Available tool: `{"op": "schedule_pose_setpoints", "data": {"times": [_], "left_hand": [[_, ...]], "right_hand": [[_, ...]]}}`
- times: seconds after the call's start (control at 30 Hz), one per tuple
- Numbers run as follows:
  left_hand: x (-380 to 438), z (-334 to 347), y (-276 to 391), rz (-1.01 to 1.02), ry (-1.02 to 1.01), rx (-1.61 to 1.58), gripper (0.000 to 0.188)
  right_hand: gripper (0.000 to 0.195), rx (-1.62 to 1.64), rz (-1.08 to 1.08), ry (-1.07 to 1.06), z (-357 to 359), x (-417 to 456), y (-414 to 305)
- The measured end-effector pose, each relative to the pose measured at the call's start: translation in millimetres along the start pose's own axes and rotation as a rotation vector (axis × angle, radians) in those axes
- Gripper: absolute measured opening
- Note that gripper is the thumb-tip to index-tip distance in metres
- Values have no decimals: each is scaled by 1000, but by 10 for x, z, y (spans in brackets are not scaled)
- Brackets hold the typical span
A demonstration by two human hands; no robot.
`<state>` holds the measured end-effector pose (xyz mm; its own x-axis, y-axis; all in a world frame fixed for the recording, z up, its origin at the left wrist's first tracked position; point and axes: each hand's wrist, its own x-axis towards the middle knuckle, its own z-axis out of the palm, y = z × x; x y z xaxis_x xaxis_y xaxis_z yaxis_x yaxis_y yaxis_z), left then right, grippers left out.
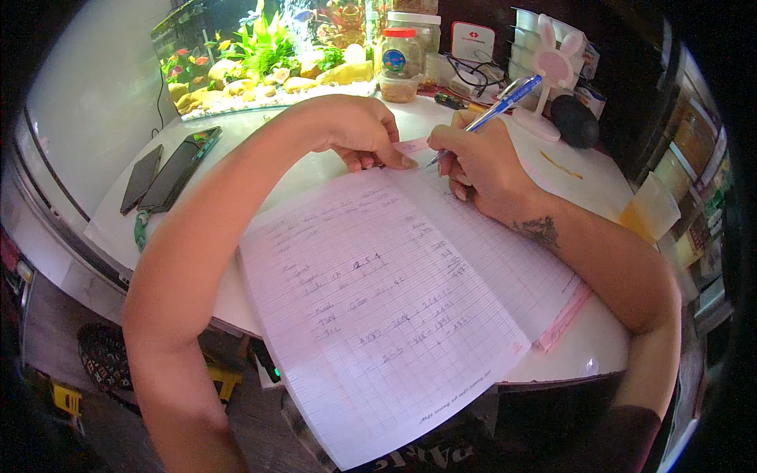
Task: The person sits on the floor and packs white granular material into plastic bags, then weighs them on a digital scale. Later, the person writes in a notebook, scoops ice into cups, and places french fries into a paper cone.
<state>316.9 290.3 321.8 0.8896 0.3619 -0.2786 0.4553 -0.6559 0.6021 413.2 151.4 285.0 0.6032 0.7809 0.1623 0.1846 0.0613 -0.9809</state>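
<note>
An open ruled notebook (378, 307) lies before me. Handwriting covers much of its left page, whose lower corner hangs past the front edge of the white table (568, 355). At the notebook's top edge, my left hand (364, 133) has its thumb pressed on the paper, with the fingers curled at the edge and partly hidden. My right hand (482, 159) grips a blue-and-clear ballpoint pen (505, 103), its tip at the upper part of the right page (497, 219). That hand covers some of the page.
Two smartphones (177, 171) lie at left. A lit aquarium (266, 65) stands behind, beside lidded jars (399, 59). Back right are a cable (479, 77), a rabbit-eared stand (553, 65) and a black rounded object (575, 121). A cup (650, 207) sits at the right edge.
</note>
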Motion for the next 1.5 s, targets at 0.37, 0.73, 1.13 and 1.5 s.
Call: {"op": "schedule_pose_setpoints", "data": {"times": [0.37, 0.73, 1.13, 1.5], "left_hand": [[-30, 37, -80, 8, 18, -133, 44], [-76, 8, -147, 42, -3, -201, 40], [-31, -2, -165, 27, -46, -191, 28], [-39, -32, -168, 10, -79, -245, 29]], "right_hand": [[36, -28, -37, -44, 19, 23, 1], [24, -67, -138, -99, 15, 4, 32], [21, -34, -135, -131, -21, 57, 40], [25, -108, -192, -148, -40, 51, 29]]}}
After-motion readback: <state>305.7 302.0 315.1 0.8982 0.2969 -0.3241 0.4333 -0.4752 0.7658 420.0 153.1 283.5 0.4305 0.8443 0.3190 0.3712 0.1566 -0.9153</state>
